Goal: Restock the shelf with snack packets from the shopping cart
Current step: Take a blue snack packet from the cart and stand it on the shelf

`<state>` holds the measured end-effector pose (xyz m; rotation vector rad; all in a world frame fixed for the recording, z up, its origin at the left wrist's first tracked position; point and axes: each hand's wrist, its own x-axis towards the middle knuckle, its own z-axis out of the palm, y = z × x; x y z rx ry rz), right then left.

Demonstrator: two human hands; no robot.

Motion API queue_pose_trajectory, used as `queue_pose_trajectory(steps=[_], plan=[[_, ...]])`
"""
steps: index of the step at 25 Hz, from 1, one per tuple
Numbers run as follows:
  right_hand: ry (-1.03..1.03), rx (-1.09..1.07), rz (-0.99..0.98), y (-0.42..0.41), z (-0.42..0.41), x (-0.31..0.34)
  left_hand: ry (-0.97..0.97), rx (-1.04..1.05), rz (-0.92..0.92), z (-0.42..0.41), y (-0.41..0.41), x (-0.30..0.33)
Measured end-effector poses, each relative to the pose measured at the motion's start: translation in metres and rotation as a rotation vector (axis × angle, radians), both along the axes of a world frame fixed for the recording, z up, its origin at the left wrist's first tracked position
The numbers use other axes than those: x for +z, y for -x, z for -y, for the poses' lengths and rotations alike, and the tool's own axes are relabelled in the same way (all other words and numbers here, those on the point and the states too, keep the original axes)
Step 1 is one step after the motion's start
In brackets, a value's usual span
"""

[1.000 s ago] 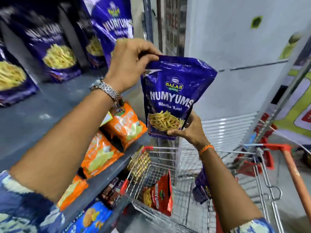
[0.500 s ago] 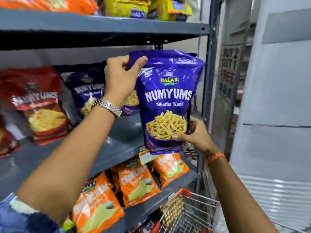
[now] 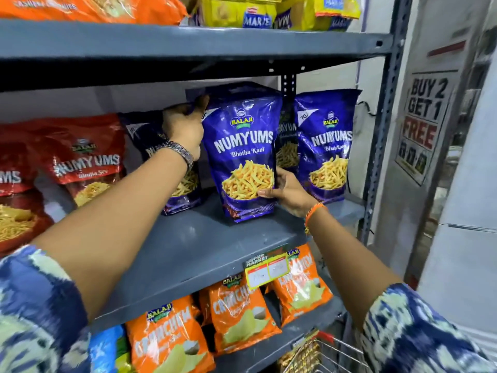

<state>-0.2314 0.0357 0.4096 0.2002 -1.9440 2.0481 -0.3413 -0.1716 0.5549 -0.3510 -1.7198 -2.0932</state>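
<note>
A purple Numyums snack packet (image 3: 242, 157) stands upright on the grey middle shelf (image 3: 188, 249), its base touching the shelf board. My left hand (image 3: 185, 127) grips its top left corner. My right hand (image 3: 287, 192) holds its lower right edge. More purple Numyums packets stand beside it: one behind my left wrist (image 3: 153, 146) and one to the right (image 3: 326, 146). Only a corner of the shopping cart (image 3: 320, 354) shows at the bottom edge.
Red Numyums packets (image 3: 86, 157) fill the shelf's left part. Orange Crunchem packets (image 3: 236, 310) lie on the shelf below, behind a yellow price tag (image 3: 266, 269). Orange and yellow packets (image 3: 242, 9) sit on the top shelf. A "Buy 2 Get 1 Free" sign (image 3: 422, 122) hangs at right.
Both hands carried the purple packet from above the cart up to the middle shelf and set its base down there. The view tilted upward, away from the cart.
</note>
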Motion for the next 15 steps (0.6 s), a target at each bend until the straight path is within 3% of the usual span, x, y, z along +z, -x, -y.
queue_pose_trajectory(steps=[9,15], plan=[[0.109,0.063,0.108,0.044,-0.013,-0.019,-0.109,0.01,0.086,-0.024,0.014,-0.012],[0.096,0.11,0.147,0.053,-0.015,-0.017,-0.068,0.049,0.1,-0.026,0.017,-0.012]])
